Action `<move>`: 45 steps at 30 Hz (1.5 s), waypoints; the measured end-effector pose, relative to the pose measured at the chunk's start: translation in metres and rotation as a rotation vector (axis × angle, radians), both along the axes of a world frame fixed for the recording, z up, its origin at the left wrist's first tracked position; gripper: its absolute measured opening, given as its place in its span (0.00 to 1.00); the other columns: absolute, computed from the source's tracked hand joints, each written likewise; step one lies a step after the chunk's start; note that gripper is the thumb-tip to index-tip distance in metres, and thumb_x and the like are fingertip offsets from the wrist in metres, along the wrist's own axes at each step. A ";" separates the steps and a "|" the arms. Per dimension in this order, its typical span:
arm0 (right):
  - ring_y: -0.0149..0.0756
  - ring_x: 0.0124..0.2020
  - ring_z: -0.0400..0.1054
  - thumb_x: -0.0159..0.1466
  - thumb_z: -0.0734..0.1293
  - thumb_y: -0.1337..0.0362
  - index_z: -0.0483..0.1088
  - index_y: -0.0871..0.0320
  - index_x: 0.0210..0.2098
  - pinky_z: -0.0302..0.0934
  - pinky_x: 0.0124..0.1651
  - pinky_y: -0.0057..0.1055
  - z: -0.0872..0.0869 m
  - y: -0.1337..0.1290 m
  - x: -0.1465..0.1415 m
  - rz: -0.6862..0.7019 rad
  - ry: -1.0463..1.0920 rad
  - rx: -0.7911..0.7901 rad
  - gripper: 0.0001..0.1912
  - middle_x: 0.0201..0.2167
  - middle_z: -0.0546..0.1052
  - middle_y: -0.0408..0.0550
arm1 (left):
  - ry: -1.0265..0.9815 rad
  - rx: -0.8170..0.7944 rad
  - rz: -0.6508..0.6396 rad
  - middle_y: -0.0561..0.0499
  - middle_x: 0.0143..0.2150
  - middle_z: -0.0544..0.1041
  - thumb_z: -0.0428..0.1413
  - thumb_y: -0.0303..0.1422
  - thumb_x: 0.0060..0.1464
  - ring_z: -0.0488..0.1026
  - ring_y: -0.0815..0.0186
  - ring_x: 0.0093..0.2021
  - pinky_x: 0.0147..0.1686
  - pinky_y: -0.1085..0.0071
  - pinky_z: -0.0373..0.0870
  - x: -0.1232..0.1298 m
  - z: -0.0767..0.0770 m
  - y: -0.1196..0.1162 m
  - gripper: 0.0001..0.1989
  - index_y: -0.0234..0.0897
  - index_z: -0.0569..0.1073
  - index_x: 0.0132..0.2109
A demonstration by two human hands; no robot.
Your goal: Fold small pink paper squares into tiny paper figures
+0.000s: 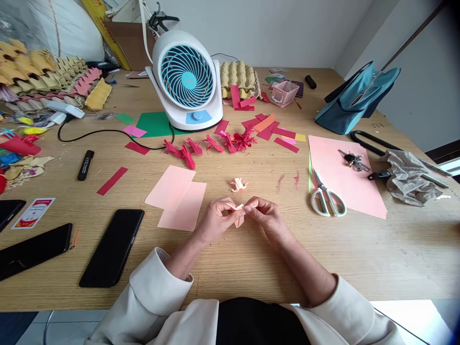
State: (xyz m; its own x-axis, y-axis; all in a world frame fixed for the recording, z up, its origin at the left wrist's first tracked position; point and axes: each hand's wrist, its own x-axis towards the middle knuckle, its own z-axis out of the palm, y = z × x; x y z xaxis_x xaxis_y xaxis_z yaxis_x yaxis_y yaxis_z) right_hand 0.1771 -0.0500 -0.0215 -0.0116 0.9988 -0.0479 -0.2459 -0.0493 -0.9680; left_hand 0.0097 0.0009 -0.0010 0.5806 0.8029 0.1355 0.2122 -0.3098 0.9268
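Between my two hands, just above the table, is a small folded piece of pale pink paper (239,221). My left hand (219,215) pinches its left side between thumb and fingers. On the right, my right hand (264,214) pinches the other side, fingertips close to the left ones. Fingers hide part of the fold. A little beyond the hands lies a folded pale pink paper figure (238,184) with pointed ends. Two pale pink sheets (170,184) overlap on the table left of my hands.
White-handled scissors (327,196) lie partly on pink sheets (345,167) at right, with keys (354,160). Red folded paper pieces (212,143) stretch before a white fan (189,81). Phones (112,248) and a black marker (86,165) lie left; a blue bag (355,103) stands back right.
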 end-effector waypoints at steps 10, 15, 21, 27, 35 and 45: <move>0.32 0.32 0.68 0.59 0.73 0.56 0.72 0.57 0.31 0.65 0.34 0.29 0.003 -0.004 -0.007 0.014 -0.250 0.100 0.11 0.32 0.71 0.45 | 0.252 0.036 0.042 0.56 0.22 0.65 0.59 0.26 0.49 0.62 0.74 0.22 0.22 0.75 0.54 0.003 -0.013 -0.009 0.13 0.34 0.70 0.18; 0.33 0.33 0.66 0.61 0.71 0.58 0.73 0.56 0.30 0.62 0.35 0.31 0.003 -0.004 -0.004 -0.009 -0.322 0.167 0.08 0.32 0.70 0.46 | 0.261 0.132 0.049 0.56 0.22 0.61 0.58 0.25 0.49 0.59 0.74 0.21 0.22 0.74 0.50 0.005 -0.013 -0.011 0.14 0.34 0.68 0.18; 0.33 0.34 0.67 0.60 0.72 0.56 0.74 0.56 0.30 0.62 0.39 0.32 -0.005 -0.002 -0.004 0.035 -0.130 0.110 0.10 0.32 0.70 0.45 | 0.292 0.220 0.065 0.57 0.22 0.59 0.58 0.27 0.52 0.58 0.74 0.22 0.23 0.74 0.49 0.005 -0.012 -0.012 0.13 0.34 0.70 0.20; 0.34 0.36 0.66 0.58 0.74 0.58 0.75 0.55 0.27 0.61 0.44 0.34 0.001 -0.002 -0.005 0.054 -0.046 0.101 0.09 0.32 0.71 0.44 | 0.277 0.239 0.045 0.55 0.24 0.65 0.59 0.28 0.54 0.63 0.72 0.24 0.23 0.74 0.53 0.006 -0.010 -0.014 0.10 0.34 0.75 0.25; 0.34 0.37 0.67 0.56 0.75 0.58 0.76 0.55 0.26 0.62 0.46 0.34 0.008 -0.002 -0.007 0.081 0.104 0.018 0.09 0.33 0.72 0.44 | 0.201 0.162 -0.003 0.50 0.30 0.75 0.59 0.27 0.53 0.73 0.67 0.30 0.28 0.74 0.63 0.009 -0.009 -0.015 0.04 0.34 0.78 0.31; 0.33 0.39 0.66 0.59 0.73 0.62 0.74 0.56 0.29 0.62 0.43 0.30 0.005 -0.004 -0.007 0.105 0.228 0.002 0.06 0.36 0.71 0.44 | 0.152 0.177 -0.025 0.50 0.32 0.76 0.58 0.29 0.56 0.72 0.68 0.32 0.31 0.74 0.64 0.008 -0.008 -0.015 0.06 0.34 0.79 0.32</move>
State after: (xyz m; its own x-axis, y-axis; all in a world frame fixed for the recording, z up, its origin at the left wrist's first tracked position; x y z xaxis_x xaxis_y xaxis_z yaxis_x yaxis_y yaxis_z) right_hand 0.1703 -0.0538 -0.0167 -0.1258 0.9916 -0.0301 -0.4514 -0.0843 -0.8883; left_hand 0.0178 -0.0137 -0.0091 0.6242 0.7597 0.1823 0.3354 -0.4714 0.8157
